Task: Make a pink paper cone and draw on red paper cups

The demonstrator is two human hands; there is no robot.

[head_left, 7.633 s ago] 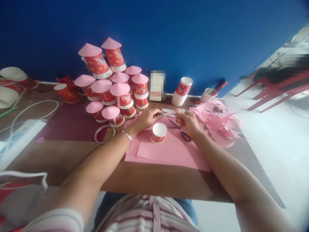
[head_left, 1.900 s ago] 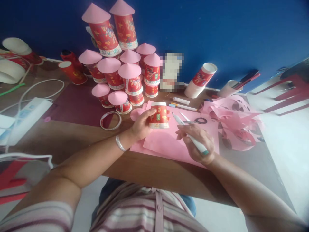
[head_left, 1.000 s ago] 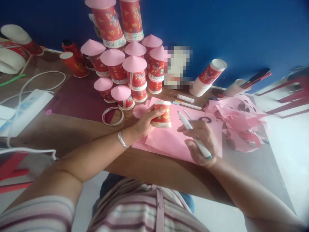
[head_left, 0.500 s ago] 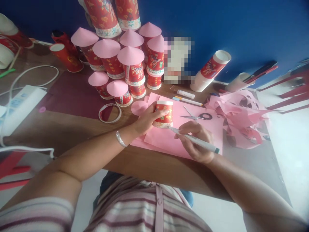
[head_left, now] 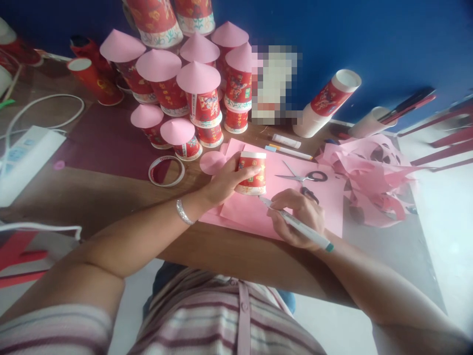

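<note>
My left hand grips a small red paper cup that stands upside down on a pink paper sheet. My right hand holds a white pen with a teal end. The pen's tip touches the sheet right at the cup's rim, on its right side. A silver bracelet sits on my left wrist. Scissors lie on the pink sheet just beyond my right hand.
A stack of red cups with pink cone tops stands behind the sheet. A tape roll, a pink paper circle, a glue stick, pink paper scraps, a power strip and a pen holder lie around.
My right hand swung the pen down from pointing upward until its tip met the sheet at the cup's rim. My left hand kept hold of the cup. The camera tilted downward.
</note>
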